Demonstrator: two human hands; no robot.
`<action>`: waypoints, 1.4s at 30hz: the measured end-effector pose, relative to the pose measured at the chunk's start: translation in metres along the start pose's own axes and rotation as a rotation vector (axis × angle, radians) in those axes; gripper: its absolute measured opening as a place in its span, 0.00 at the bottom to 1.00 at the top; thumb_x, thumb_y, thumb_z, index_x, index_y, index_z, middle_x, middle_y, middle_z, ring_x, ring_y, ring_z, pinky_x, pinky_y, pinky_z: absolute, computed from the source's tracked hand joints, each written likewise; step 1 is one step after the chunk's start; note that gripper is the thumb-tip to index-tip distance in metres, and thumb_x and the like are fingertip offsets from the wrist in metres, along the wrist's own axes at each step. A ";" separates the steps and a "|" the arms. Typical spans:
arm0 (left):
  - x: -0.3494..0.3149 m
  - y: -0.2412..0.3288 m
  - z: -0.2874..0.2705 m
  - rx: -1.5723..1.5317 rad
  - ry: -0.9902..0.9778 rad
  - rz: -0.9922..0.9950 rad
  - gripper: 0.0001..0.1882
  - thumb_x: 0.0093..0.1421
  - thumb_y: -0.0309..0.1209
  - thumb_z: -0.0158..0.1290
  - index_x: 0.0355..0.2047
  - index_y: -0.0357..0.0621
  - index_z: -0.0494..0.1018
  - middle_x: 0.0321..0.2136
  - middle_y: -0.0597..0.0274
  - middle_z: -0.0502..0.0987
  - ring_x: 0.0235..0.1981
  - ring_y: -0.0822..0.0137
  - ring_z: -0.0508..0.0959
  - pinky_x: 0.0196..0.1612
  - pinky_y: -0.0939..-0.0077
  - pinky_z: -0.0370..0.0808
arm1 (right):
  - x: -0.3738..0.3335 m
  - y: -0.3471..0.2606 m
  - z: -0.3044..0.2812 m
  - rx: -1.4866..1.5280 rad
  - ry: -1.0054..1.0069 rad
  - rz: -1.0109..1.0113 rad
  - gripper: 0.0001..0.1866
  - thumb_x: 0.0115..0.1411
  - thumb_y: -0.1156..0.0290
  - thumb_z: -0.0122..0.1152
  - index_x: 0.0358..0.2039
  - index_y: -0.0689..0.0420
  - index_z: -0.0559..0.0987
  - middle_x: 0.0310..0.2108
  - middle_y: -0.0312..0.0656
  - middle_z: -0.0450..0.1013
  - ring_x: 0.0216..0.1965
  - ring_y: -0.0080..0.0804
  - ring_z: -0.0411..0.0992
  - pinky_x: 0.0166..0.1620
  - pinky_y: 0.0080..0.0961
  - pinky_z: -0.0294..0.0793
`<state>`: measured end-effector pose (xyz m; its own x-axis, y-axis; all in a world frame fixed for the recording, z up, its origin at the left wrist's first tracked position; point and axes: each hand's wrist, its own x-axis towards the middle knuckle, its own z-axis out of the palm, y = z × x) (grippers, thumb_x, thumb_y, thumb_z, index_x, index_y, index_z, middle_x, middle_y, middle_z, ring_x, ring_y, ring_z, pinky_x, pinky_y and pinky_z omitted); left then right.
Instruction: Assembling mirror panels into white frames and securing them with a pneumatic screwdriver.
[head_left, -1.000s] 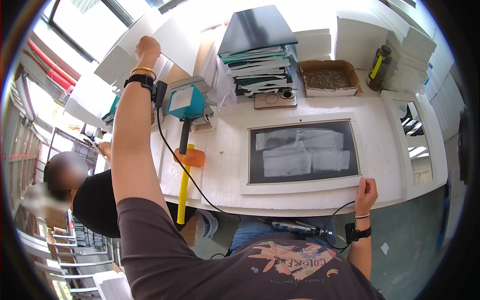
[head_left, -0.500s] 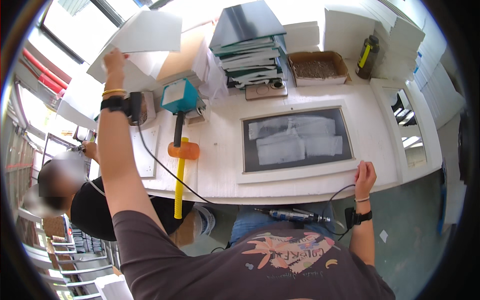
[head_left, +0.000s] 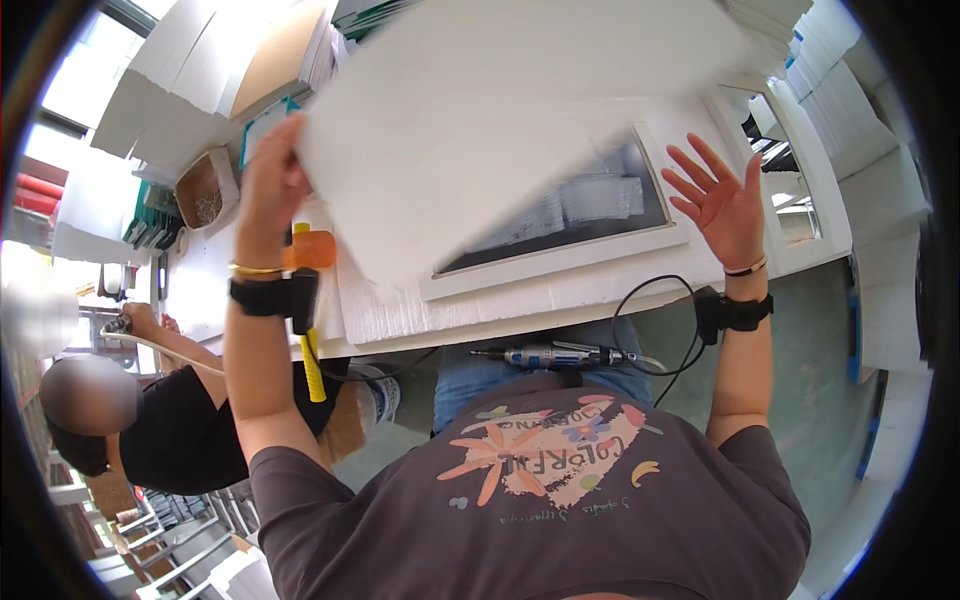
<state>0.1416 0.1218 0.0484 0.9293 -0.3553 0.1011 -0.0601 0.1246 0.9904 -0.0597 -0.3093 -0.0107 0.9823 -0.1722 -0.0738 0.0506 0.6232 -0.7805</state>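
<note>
My left hand point(head_left: 270, 185), slightly blurred, grips the left edge of a large white board point(head_left: 480, 110), with its thumb side toward the board. The board hangs tilted above the table and covers the upper left of a white rectangular frame point(head_left: 560, 268). Inside that frame lies a dark panel point(head_left: 650, 205) with pale, smeared-looking patches. My right hand point(head_left: 722, 208) is raised just beyond the frame's right end, fingers spread, holding nothing. Close to my left wrist, a mallet with an orange head point(head_left: 318, 250) and yellow handle lies over the table's front edge.
A pen-shaped power tool point(head_left: 560, 356) rests across my lap. Right of the frame stands a white-framed mirror point(head_left: 740, 105). At the left are a cardboard box point(head_left: 225, 165) and stacked white boards point(head_left: 160, 85). A co-worker point(head_left: 190, 425) in black sits at the left.
My left hand has brought the white board from the far-left stack rightward over the framed panel. My right hand has risen from the table's front edge and spread its fingers. The view has shifted.
</note>
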 end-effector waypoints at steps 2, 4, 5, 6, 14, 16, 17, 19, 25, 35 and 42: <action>-0.007 -0.013 0.038 0.032 -0.091 -0.143 0.12 0.63 0.37 0.42 0.28 0.43 0.70 0.14 0.75 0.65 0.11 0.85 0.59 0.13 0.91 0.53 | 0.004 -0.006 -0.032 0.120 -0.364 0.017 0.37 0.60 0.39 0.30 0.52 0.59 0.66 0.47 0.47 0.68 0.48 0.42 0.68 0.49 0.33 0.67; -0.004 -0.039 0.032 0.050 -0.182 -0.203 0.13 0.63 0.37 0.42 0.29 0.43 0.70 0.15 0.74 0.66 0.11 0.85 0.59 0.13 0.91 0.53 | -0.003 -0.016 -0.010 0.152 0.025 0.045 0.39 0.59 0.38 0.30 0.54 0.61 0.64 0.46 0.43 0.69 0.46 0.36 0.69 0.50 0.31 0.66; -0.003 -0.052 0.028 0.074 -0.291 -0.262 0.13 0.63 0.37 0.42 0.30 0.43 0.71 0.16 0.74 0.67 0.12 0.85 0.59 0.13 0.91 0.53 | -0.004 -0.020 -0.019 0.021 -0.040 0.086 0.35 0.60 0.43 0.35 0.53 0.62 0.64 0.45 0.42 0.70 0.45 0.33 0.69 0.49 0.27 0.67; -0.003 -0.059 0.031 0.065 -0.280 -0.260 0.13 0.63 0.37 0.42 0.30 0.43 0.71 0.16 0.74 0.67 0.12 0.85 0.59 0.13 0.91 0.53 | -0.005 -0.023 -0.034 -0.109 -0.101 0.122 0.31 0.61 0.48 0.40 0.52 0.63 0.64 0.44 0.42 0.70 0.43 0.29 0.70 0.47 0.24 0.68; -0.002 -0.101 0.034 0.090 -0.177 -0.415 0.13 0.63 0.38 0.42 0.37 0.41 0.69 0.21 0.70 0.70 0.17 0.82 0.66 0.18 0.90 0.60 | -0.007 0.002 -0.033 -0.603 0.146 0.039 0.20 0.55 0.75 0.55 0.48 0.65 0.68 0.39 0.41 0.73 0.37 0.25 0.72 0.42 0.19 0.71; 0.003 -0.113 0.023 0.102 -0.072 -0.380 0.13 0.63 0.38 0.42 0.38 0.42 0.69 0.24 0.68 0.71 0.19 0.81 0.68 0.20 0.91 0.63 | -0.002 0.001 -0.039 -0.552 0.158 0.082 0.19 0.54 0.75 0.55 0.47 0.65 0.68 0.39 0.43 0.72 0.37 0.26 0.72 0.42 0.19 0.71; 0.006 -0.123 0.013 0.196 0.043 -0.359 0.13 0.62 0.37 0.42 0.41 0.41 0.68 0.26 0.66 0.72 0.21 0.80 0.69 0.22 0.89 0.65 | 0.002 0.003 -0.040 -0.556 0.149 0.086 0.19 0.54 0.75 0.55 0.47 0.65 0.68 0.39 0.43 0.72 0.37 0.26 0.72 0.42 0.19 0.71; 0.005 -0.148 0.002 0.284 0.160 -0.341 0.14 0.62 0.35 0.42 0.43 0.41 0.67 0.28 0.64 0.72 0.22 0.78 0.70 0.25 0.87 0.68 | 0.009 0.004 -0.042 -0.548 0.172 0.106 0.18 0.54 0.75 0.55 0.46 0.65 0.69 0.38 0.43 0.73 0.37 0.26 0.72 0.41 0.19 0.71; -0.020 -0.176 0.006 0.731 0.124 -0.025 0.17 0.58 0.35 0.45 0.47 0.41 0.65 0.38 0.53 0.70 0.25 0.67 0.72 0.33 0.75 0.71 | 0.034 0.021 -0.031 -0.555 0.152 0.153 0.16 0.54 0.76 0.55 0.44 0.66 0.70 0.36 0.42 0.73 0.35 0.27 0.72 0.41 0.19 0.71; -0.029 -0.152 0.017 0.993 -0.135 0.081 0.26 0.55 0.40 0.50 0.53 0.46 0.61 0.56 0.54 0.58 0.34 0.62 0.70 0.42 0.73 0.68 | 0.053 0.041 -0.035 -0.604 0.168 0.171 0.15 0.54 0.76 0.54 0.42 0.66 0.71 0.35 0.42 0.73 0.34 0.26 0.72 0.39 0.18 0.72; -0.030 -0.141 0.020 1.071 -0.376 0.070 0.42 0.46 0.51 0.57 0.57 0.47 0.56 0.62 0.53 0.48 0.51 0.50 0.63 0.55 0.65 0.60 | 0.055 0.047 -0.040 -0.631 0.191 0.136 0.14 0.54 0.77 0.54 0.43 0.66 0.71 0.35 0.42 0.73 0.34 0.25 0.72 0.39 0.18 0.72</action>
<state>0.1150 0.0958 -0.0927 0.7540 -0.6569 0.0026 -0.5561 -0.6362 0.5347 -0.0103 -0.3201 -0.0769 0.9205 -0.2915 -0.2601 -0.2432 0.0937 -0.9655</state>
